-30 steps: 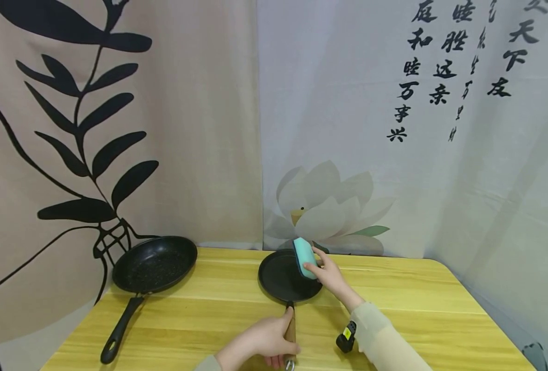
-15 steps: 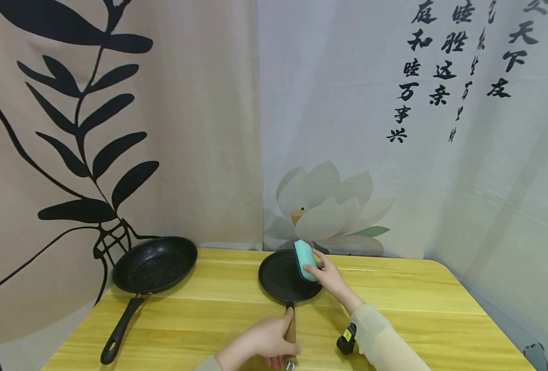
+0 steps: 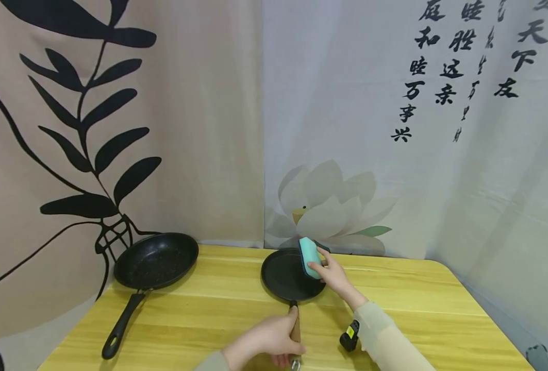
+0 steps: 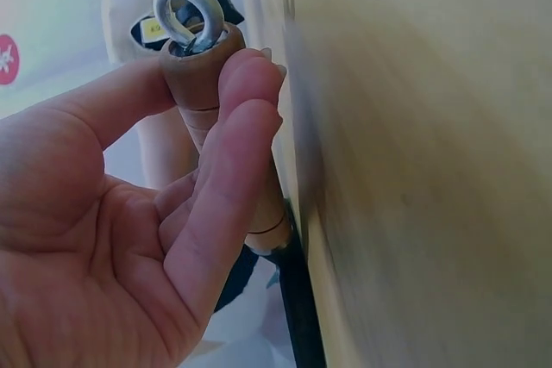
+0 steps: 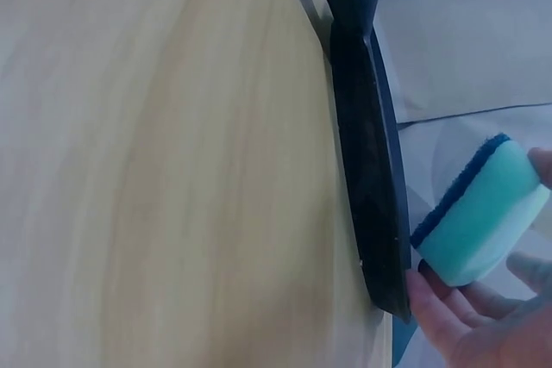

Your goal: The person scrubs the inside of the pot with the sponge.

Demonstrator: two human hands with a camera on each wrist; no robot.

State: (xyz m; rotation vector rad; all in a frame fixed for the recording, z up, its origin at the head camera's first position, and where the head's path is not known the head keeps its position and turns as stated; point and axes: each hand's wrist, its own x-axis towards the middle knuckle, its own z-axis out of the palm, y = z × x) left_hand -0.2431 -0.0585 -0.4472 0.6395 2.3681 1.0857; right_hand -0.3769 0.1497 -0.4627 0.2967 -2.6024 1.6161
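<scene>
A small flat black pan (image 3: 283,275) with a wooden handle (image 4: 198,79) lies on the table. My left hand (image 3: 276,335) grips that handle, thumb along its top; in the left wrist view the fingers curl round the wood near its metal ring (image 4: 207,6). Over the pan's right side, my right hand (image 3: 334,273) pinches a turquoise sponge (image 3: 309,257) with a dark blue scouring layer. The right wrist view shows this sponge (image 5: 479,213) tilted, its dark side toward the pan (image 5: 371,161). There, a fingertip (image 5: 421,292) is at the pan's rim; whether it touches is unclear.
A larger, deeper black frying pan (image 3: 158,260) stands at the table's left, its handle toward me. The wooden table (image 3: 218,304) ends at a printed cloth backdrop (image 3: 209,129). A black device (image 3: 349,336) with a yellow label is at my right wrist.
The head view has shifted slightly, so everything sits a little farther right in it. Both hands, the sponge and the pans keep nearly the same places relative to one another.
</scene>
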